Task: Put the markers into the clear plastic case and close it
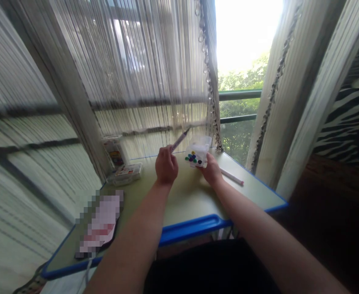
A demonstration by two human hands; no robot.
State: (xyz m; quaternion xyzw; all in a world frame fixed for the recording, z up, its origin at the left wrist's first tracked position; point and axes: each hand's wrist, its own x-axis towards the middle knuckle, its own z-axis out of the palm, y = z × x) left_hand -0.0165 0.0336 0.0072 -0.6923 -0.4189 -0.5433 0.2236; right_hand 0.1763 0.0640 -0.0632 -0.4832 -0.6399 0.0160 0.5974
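My left hand point(166, 165) is closed around a pale marker pen point(179, 141), whose dark pointed end slants up to the right. In my right hand point(212, 169) is a white translucent plastic box point(200, 146), held tilted above the table, my fingers at its right and lower side. Coloured round spots in green, blue, purple, yellow and black show on the box's near end; whether they are pen ends or a print I cannot tell. The marker's dark end is close to the box's upper left, apart from it. Behind my right wrist lies a white marker with a pink end point(233, 177).
The pale table point(185, 200) has a raised blue edge point(194, 229). Clear plastic boxes point(126, 173) stand at its back left corner. A blurred-out pinkish flat object point(101, 220) lies front left, a cable near it. String curtains point(155, 73) hang behind, beside a bright window.
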